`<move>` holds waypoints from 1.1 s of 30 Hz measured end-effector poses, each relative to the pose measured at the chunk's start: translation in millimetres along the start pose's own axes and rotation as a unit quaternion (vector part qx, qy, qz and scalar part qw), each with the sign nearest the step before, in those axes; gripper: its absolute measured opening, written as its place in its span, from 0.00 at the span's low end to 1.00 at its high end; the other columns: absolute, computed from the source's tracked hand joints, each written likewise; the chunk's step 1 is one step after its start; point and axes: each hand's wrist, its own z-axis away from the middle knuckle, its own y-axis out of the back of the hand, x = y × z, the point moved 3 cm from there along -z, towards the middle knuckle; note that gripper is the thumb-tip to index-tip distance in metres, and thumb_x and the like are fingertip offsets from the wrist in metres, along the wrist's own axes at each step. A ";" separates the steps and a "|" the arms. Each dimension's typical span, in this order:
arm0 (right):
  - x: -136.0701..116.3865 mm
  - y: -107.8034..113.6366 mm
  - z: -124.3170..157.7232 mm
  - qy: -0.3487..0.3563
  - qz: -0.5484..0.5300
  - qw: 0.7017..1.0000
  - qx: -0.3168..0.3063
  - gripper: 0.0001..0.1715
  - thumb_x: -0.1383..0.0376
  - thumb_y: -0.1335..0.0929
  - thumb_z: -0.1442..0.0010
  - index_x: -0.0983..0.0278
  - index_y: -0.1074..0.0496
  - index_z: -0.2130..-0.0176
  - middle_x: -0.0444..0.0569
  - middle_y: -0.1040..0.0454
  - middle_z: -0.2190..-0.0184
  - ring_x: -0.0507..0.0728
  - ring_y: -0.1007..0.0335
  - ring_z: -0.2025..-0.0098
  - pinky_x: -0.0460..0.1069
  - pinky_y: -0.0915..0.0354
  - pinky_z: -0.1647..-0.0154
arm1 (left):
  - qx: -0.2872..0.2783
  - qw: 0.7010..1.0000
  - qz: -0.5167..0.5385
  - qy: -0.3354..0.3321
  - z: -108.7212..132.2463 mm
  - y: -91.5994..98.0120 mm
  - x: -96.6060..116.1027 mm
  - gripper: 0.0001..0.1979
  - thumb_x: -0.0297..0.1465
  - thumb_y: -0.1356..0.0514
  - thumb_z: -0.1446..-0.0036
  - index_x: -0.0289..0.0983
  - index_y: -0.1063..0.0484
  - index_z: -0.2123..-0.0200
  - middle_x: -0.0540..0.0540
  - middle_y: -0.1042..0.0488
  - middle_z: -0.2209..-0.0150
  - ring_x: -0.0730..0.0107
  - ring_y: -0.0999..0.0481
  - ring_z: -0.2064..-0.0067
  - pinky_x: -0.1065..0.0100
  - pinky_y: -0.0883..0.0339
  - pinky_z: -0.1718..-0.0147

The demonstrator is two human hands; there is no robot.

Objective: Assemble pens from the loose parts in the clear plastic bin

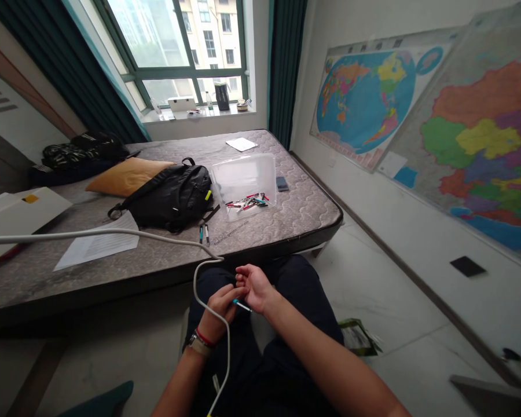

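Note:
My left hand (pixel 222 306) is closed above my lap, with a red string and a watch at its wrist. From its fingers sticks out a slim pen part (pixel 243 306) with a teal end and a thin pale shaft pointing right. My right hand (pixel 257 288) meets the left fingertips, palm partly turned up and fingers curled. Whatever its fingertips pinch, if anything, is too small to make out. On the mattress edge lie a teal pen (pixel 201 234) and a black-and-white pen (pixel 207 234). Behind them, a clear plastic box (pixel 243 174) holds several red, white, black and teal pens (pixel 249 202).
A white cable (pixel 198 278) runs from the left and down past my left forearm. On the mattress (pixel 304 211) lie a black backpack (pixel 169 197), a yellow pillow (pixel 125 175), a paper sheet (pixel 99 243) and a dark flat object (pixel 282 183). A green bag (pixel 358 337) is on the floor.

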 end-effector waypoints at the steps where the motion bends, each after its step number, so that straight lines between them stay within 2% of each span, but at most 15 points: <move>1: 0.6 2.0 1.1 -0.001 0.004 1.000 -0.002 0.03 0.68 0.36 0.46 0.65 0.34 0.71 0.39 0.40 0.81 0.46 0.51 0.83 0.42 0.55 0.84 | 0.015 0.999 0.028 0.016 -0.4 -2.4 0.9 0.13 0.30 0.41 0.43 0.44 0.20 0.56 0.44 0.26 0.67 0.66 0.27 0.66 0.68 0.33 0.65; 4: -1.4 10.6 7.5 0.071 0.060 0.995 0.020 0.05 0.66 0.34 0.45 0.66 0.30 0.69 0.43 0.32 0.76 0.47 0.41 0.79 0.42 0.45 0.79 | 0.112 0.983 0.113 0.096 -2.6 -5.1 1.2 0.10 0.33 0.36 0.45 0.42 0.21 0.59 0.47 0.26 0.70 0.69 0.28 0.69 0.69 0.33 0.66; 6: -3.9 15.9 14.4 0.148 0.144 0.978 0.030 0.07 0.63 0.32 0.45 0.66 0.27 0.68 0.45 0.28 0.72 0.48 0.35 0.74 0.42 0.41 0.74 | 0.182 0.956 0.175 0.151 -4.6 -4.1 -0.9 0.11 0.36 0.35 0.46 0.41 0.22 0.59 0.51 0.29 0.75 0.73 0.30 0.73 0.71 0.34 0.70; 7: -4.1 17.4 17.8 0.172 0.189 0.967 0.018 0.09 0.61 0.30 0.45 0.66 0.27 0.67 0.45 0.28 0.72 0.49 0.33 0.72 0.42 0.40 0.72 | 0.200 0.942 0.209 0.170 -6.1 -3.6 -2.4 0.12 0.37 0.34 0.47 0.40 0.23 0.59 0.53 0.31 0.76 0.74 0.31 0.74 0.71 0.35 0.71; 10: -1.5 17.1 26.1 0.190 0.289 0.936 -0.064 0.18 0.52 0.29 0.44 0.65 0.25 0.66 0.46 0.27 0.72 0.49 0.33 0.71 0.43 0.40 0.72 | 0.182 0.917 0.293 0.198 -12.3 -3.6 -7.2 0.15 0.39 0.34 0.47 0.38 0.25 0.58 0.53 0.30 0.75 0.76 0.30 0.73 0.73 0.35 0.71; 13: -1.5 13.6 30.5 0.217 0.322 0.914 -0.115 0.21 0.49 0.29 0.44 0.65 0.24 0.65 0.45 0.27 0.74 0.49 0.33 0.72 0.43 0.40 0.71 | 0.149 0.899 0.351 0.213 -16.8 -3.5 -10.0 0.17 0.39 0.33 0.48 0.37 0.25 0.57 0.52 0.29 0.75 0.78 0.31 0.74 0.74 0.36 0.73; 18: -2.7 6.7 28.7 0.208 0.283 0.924 -0.148 0.19 0.50 0.28 0.44 0.64 0.24 0.64 0.43 0.28 0.75 0.48 0.34 0.74 0.44 0.39 0.70 | 0.116 0.859 0.438 0.239 -21.1 -0.3 0.5 0.17 0.38 0.32 0.49 0.37 0.26 0.58 0.52 0.29 0.75 0.76 0.30 0.74 0.72 0.35 0.72; 21: -4.4 3.9 27.0 0.220 0.272 0.926 -0.141 0.18 0.52 0.27 0.45 0.64 0.24 0.64 0.45 0.27 0.73 0.49 0.33 0.73 0.44 0.38 0.70 | 0.111 0.847 0.464 0.235 -27.2 7.1 10.1 0.15 0.38 0.34 0.46 0.35 0.26 0.59 0.53 0.33 0.78 0.78 0.33 0.75 0.72 0.36 0.73; 23: -7.9 2.4 27.3 0.253 0.267 0.923 -0.113 0.17 0.53 0.27 0.45 0.64 0.24 0.64 0.46 0.26 0.72 0.50 0.31 0.72 0.44 0.38 0.71 | 0.138 0.842 0.474 0.220 -34.9 16.9 14.4 0.15 0.39 0.36 0.44 0.36 0.27 0.59 0.54 0.35 0.78 0.78 0.33 0.76 0.72 0.35 0.73; 27: -18.1 -5.8 34.8 0.345 0.273 0.897 -0.043 0.14 0.55 0.27 0.45 0.62 0.23 0.63 0.48 0.25 0.71 0.53 0.29 0.70 0.47 0.35 0.70 | 0.216 0.828 0.480 0.196 -59.4 45.5 25.8 0.14 0.40 0.38 0.43 0.40 0.30 0.57 0.52 0.29 0.72 0.69 0.24 0.64 0.63 0.28 0.59; 29: -20.8 -15.4 40.3 0.369 0.288 0.883 -0.046 0.12 0.56 0.27 0.45 0.61 0.23 0.63 0.49 0.25 0.71 0.55 0.27 0.69 0.49 0.33 0.69 | 0.221 0.827 0.481 0.189 -75.1 58.4 38.1 0.13 0.41 0.38 0.42 0.42 0.31 0.57 0.52 0.27 0.69 0.66 0.22 0.59 0.58 0.28 0.54; 33: -22.5 -39.8 49.9 0.396 0.299 0.865 -0.082 0.09 0.58 0.27 0.44 0.58 0.22 0.63 0.51 0.24 0.68 0.57 0.26 0.68 0.52 0.32 0.68 | 0.212 0.838 0.475 0.163 -103.3 71.7 69.4 0.12 0.43 0.40 0.41 0.43 0.31 0.58 0.53 0.28 0.69 0.68 0.22 0.60 0.56 0.29 0.51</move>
